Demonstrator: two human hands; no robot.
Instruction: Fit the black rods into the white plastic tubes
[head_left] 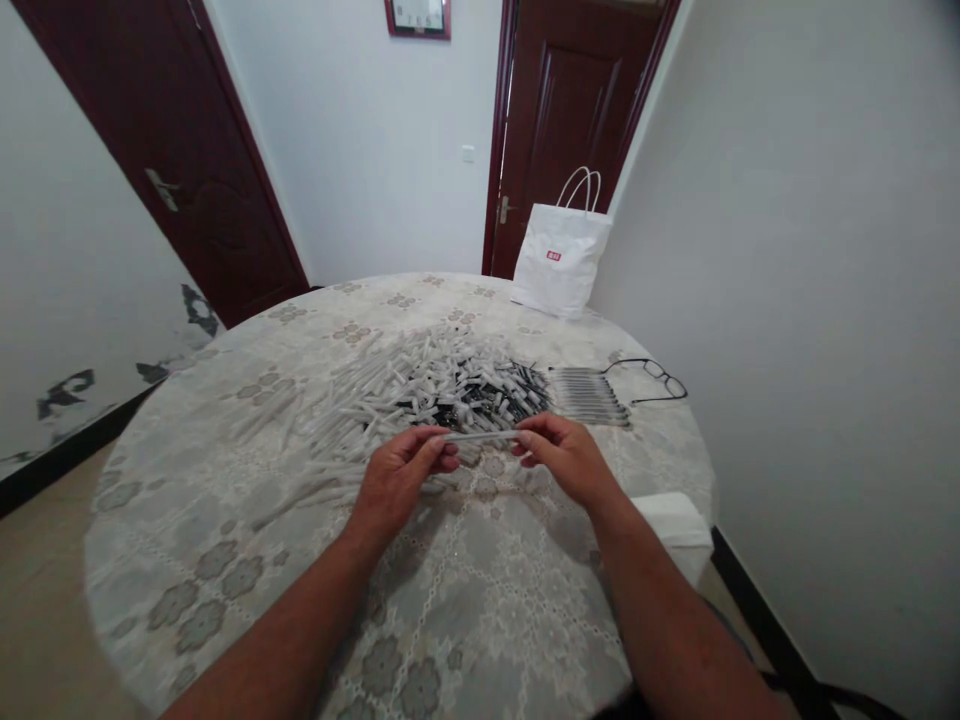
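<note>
Between my two hands a thin, pale, translucent pen (482, 436) lies level, just above the table. My left hand (399, 472) pinches one end with thumb and fingers, and my right hand (566, 458) pinches the other. The fingers hide both tips, so I cannot tell whether a cap is on. Right behind the hands spreads a heap of loose whitish pen barrels and caps (420, 375), with dark slim pen parts (525, 385) at its right side. A neat row of pens (589, 398) lies beyond my right hand.
The round table wears a flowered cloth (457, 610). Eyeglasses (654, 372) rest beside the pen row. A white paper bag (562, 262) stands at the far edge. Near my right forearm is a white box-like object (679, 530), partly hidden. A wall rises on the right.
</note>
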